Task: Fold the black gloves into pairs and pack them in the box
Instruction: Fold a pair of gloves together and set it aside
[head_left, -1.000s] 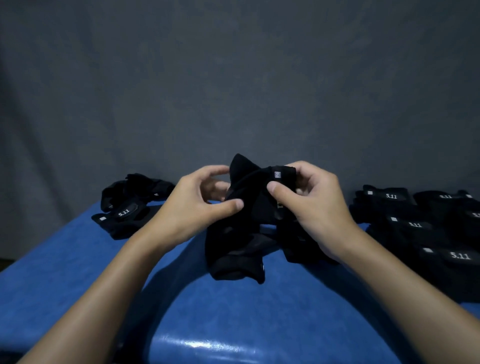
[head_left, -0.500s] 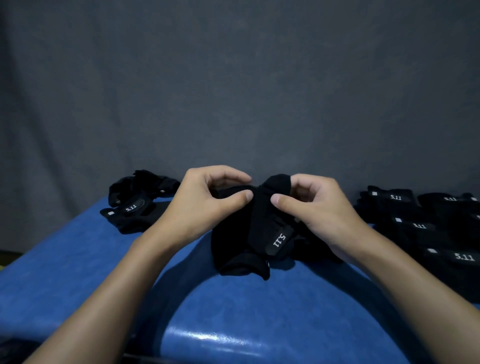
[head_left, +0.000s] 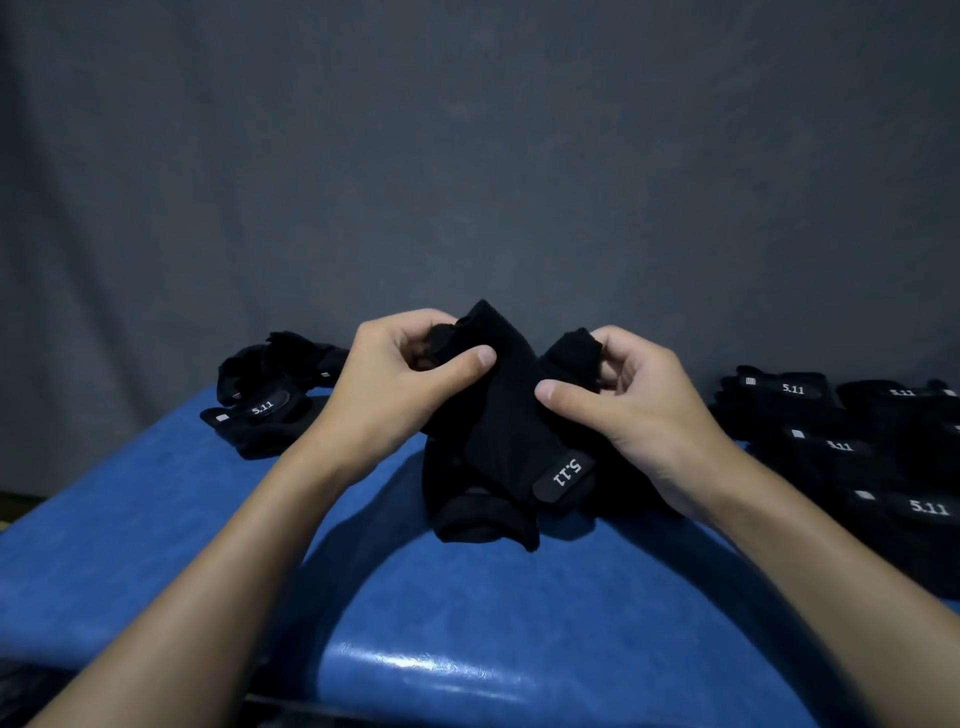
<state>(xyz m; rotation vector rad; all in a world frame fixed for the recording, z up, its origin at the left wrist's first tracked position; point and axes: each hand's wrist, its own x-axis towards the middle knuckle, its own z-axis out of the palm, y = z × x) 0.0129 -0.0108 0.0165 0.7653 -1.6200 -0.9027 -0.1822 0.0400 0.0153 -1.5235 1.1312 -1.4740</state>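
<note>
Blue table (head_left: 171, 525); black gloves (head_left: 506, 421) in left hand (head_left: 395, 387) and right hand (head_left: 641, 413)

Blue worktop (head_left: 156, 545), smooth and slightly glossy, with a bright streak of reflected light near the front edge. Behind it, plain dark grey backdrop (head_left: 467, 156), faintly creased, filling the upper half of the view down to the worktop's far edge.

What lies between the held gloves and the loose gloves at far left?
Head view: the left hand, gripping the held gloves, and blue table; the loose gloves lie untouched.
</note>
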